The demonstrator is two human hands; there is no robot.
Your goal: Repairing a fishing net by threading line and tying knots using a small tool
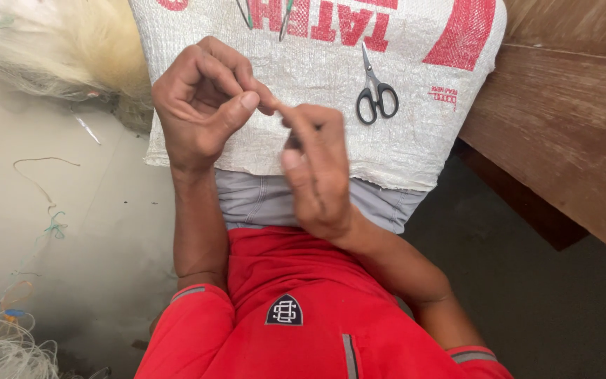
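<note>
My left hand (pixel 201 105) and my right hand (pixel 317 168) meet fingertip to fingertip above a white woven sack (pixel 415 151) that lies across my lap. The left thumb and forefinger pinch a small, thin pale piece (pixel 280 107) where the two hands touch. My right hand's fingers are curled and closed around the same spot; what lies inside them is too fine to make out. Small black-handled scissors (pixel 375 95) lie shut on the sack, just right of my right hand.
Two thin metal tools (pixel 285 17) poke in at the sack's top edge. A pale heap of netting (pixel 57 49) lies at the upper left, and loose line and net strands (pixel 8 337) at the lower left. A wooden bench (pixel 569 133) runs along the right.
</note>
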